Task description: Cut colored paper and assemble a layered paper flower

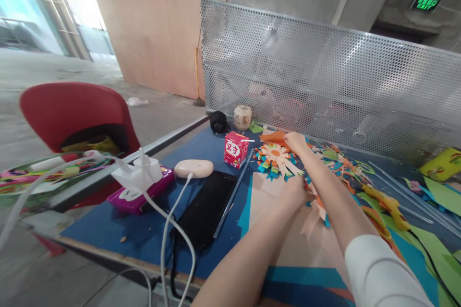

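Note:
My right hand (296, 143), at the end of a white sleeve, reaches to the far side of the table. Its fingers are pinched on a piece of orange paper (273, 137). Closer to me, my left hand (297, 190) is curled above peach paper sheets (268, 201); whatever its fingers hold is hidden. A layered paper flower (275, 153) in peach, orange, green and blue lies just left of both hands. Beneath and right of my left hand, a second fringed paper piece (319, 208) shows in part.
A yellow glue gun (389, 204), clear sticks (414, 192) and colored paper scraps (338, 163) lie on the right. Leftward are a red box (236, 149), black phone (207, 211), cabled pale device (194, 169) and tissue pack (140, 189). A perforated metal screen (324, 76) stands behind.

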`<action>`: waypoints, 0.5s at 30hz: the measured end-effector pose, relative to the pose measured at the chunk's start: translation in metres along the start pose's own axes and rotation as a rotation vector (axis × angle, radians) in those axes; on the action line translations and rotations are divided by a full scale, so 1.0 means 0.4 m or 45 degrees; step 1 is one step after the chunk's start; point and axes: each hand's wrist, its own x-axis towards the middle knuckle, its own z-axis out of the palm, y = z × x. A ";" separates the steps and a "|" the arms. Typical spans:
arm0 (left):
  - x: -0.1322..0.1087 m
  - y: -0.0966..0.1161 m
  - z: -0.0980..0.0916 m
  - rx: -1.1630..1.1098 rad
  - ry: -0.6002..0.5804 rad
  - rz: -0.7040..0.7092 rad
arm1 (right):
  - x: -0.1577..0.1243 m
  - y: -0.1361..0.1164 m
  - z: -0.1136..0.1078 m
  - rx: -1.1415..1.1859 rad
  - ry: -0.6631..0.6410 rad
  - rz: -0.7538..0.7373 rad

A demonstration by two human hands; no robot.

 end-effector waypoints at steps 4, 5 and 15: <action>-0.015 0.025 -0.012 0.229 0.241 0.076 | -0.028 0.044 -0.075 0.068 0.245 0.110; -0.017 0.030 -0.016 0.260 0.352 0.161 | -0.047 0.057 -0.099 0.080 0.306 0.130; -0.018 0.079 -0.067 -1.379 0.005 0.333 | -0.472 0.132 -0.203 -0.297 0.848 -0.532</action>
